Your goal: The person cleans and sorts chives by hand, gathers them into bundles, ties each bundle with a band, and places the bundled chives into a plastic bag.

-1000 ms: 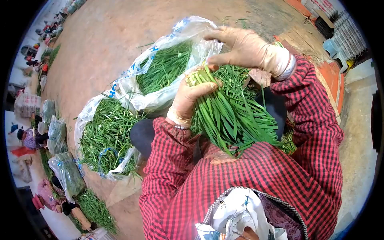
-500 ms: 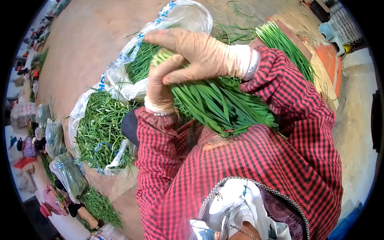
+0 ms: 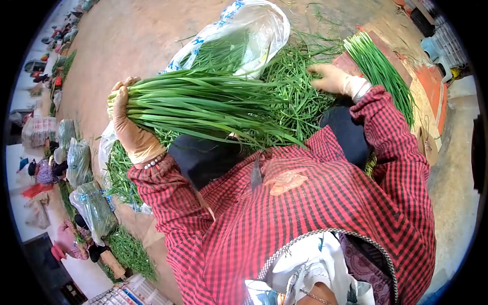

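Note:
My left hand [image 3: 129, 119], in a pale glove, is wrapped round the white root end of a bundle of long green leafy stalks [image 3: 203, 99]. The bundle lies sideways above my lap, its leaf tips pointing right. My right hand [image 3: 330, 80], gloved too, is over loose green leaves [image 3: 297, 96], with its fingers apart and nothing seen in them. Just right of it, another neat bundle [image 3: 378, 66] rests on a reddish board [image 3: 351, 65]. Behind the held bundle stands an open clear plastic bag [image 3: 267, 38] with green stalks inside.
Loose cut leaves [image 3: 124, 175] partly fill a bag at my left knee. Filled plastic bags [image 3: 95, 208], a leaf pile [image 3: 129, 249] and other people [image 3: 68, 239] are at the far left. Crates [image 3: 450, 46] and a blue stool [image 3: 433, 50] stand at the upper right.
My left hand has swung left with the bundle, which now lies stretched out sideways. My right hand has come off the bundle and moved right.

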A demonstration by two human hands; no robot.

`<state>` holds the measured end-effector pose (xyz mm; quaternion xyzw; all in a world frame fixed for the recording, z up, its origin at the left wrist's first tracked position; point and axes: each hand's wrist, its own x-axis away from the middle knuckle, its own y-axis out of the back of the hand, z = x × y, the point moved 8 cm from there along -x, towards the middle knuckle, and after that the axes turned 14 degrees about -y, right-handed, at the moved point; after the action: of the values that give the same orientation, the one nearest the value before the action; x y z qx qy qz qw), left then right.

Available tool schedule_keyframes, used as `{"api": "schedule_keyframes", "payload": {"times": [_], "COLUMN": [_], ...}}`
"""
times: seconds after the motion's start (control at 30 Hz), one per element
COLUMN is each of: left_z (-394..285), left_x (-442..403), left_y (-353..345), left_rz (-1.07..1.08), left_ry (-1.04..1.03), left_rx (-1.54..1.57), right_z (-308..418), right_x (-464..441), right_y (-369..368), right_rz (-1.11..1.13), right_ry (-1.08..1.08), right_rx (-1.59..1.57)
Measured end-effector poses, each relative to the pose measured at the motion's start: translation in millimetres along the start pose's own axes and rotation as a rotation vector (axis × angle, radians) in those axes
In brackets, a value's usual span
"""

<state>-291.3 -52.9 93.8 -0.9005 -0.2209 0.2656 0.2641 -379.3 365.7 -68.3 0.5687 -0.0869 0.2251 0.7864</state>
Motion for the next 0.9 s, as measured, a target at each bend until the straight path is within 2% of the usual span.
{"api": "schedule_keyframes", "payload": {"times": [0.07,0.13,0.2,0.23,0.3,0.37,0.43,0.57,0.63,0.67,0.7,0.77,0.83,0.9], "left_z": [8,21,33,38,45,52,51,61,57,57,57,59,62,66], "left_x": [2,4,7,7,8,9,14,15,19,20,21,21,24,30], "left_y": [-9,-18,-28,-29,-30,-28,-35,-34,-38,-38,-37,-36,-41,-49], "left_rz": [0.024,0.058,0.053,0.049,0.014,0.0,0.008,0.029,0.0,-0.006,-0.012,0.022,0.027,0.033], "left_ry": [0.007,0.035,0.068,0.074,0.071,0.078,0.074,0.088,0.074,0.081,0.089,0.102,0.127,0.146], "left_rx": [-0.053,-0.08,-0.044,-0.042,-0.042,-0.012,-0.036,-0.079,-0.072,-0.065,-0.059,-0.072,-0.071,-0.056], "right_z": [47,96,142,156,172,175,175,178,173,167,166,166,173,185], "right_x": [20,39,72,82,100,107,108,108,104,96,95,89,90,91], "right_y": [47,79,94,94,80,63,49,39,40,36,36,29,30,39], "right_rz": [-0.24,-0.385,-0.255,-0.3,-0.187,-0.312,-0.412,-0.456,-0.353,-0.202,-0.202,-0.029,-0.045,-0.224], "right_ry": [0.178,0.419,0.454,0.543,0.527,0.544,0.574,0.575,0.503,0.381,0.383,0.393,0.396,0.493], "right_rx": [-0.226,-0.463,-0.713,-0.71,-0.666,-0.531,-0.559,-0.433,-0.513,-0.558,-0.557,-0.625,-0.634,-0.609]}}
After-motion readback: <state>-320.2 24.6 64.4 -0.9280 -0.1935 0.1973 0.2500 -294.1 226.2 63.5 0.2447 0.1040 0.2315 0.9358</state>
